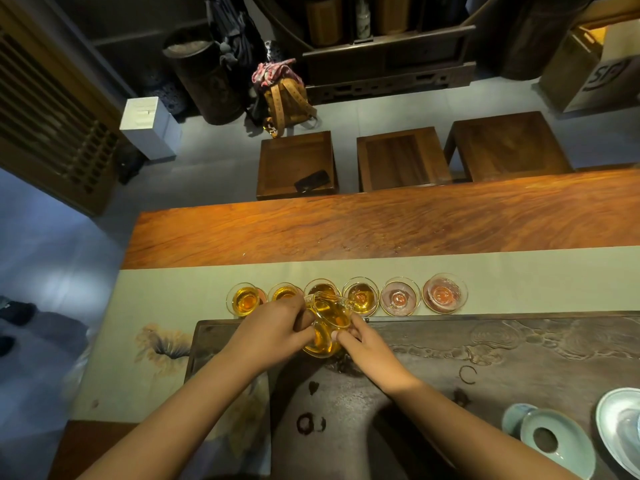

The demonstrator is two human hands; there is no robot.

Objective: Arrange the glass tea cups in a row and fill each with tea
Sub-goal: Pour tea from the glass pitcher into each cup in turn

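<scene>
Glass pitcher (327, 327) tilted over the cups (360, 295) — left hand (273, 329) and right hand (363, 344) gripping it.

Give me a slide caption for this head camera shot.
Both hands tip a glass pitcher of tea over a row of six cups, the two rightmost unfilled.

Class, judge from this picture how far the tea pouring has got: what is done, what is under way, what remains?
Done: six cups stand in a row, and the three leftmost hold amber tea. In hand: both hands, left and right, tilt the glass pitcher over the fourth cup. Left: the two rightmost cups look unfilled.
</scene>
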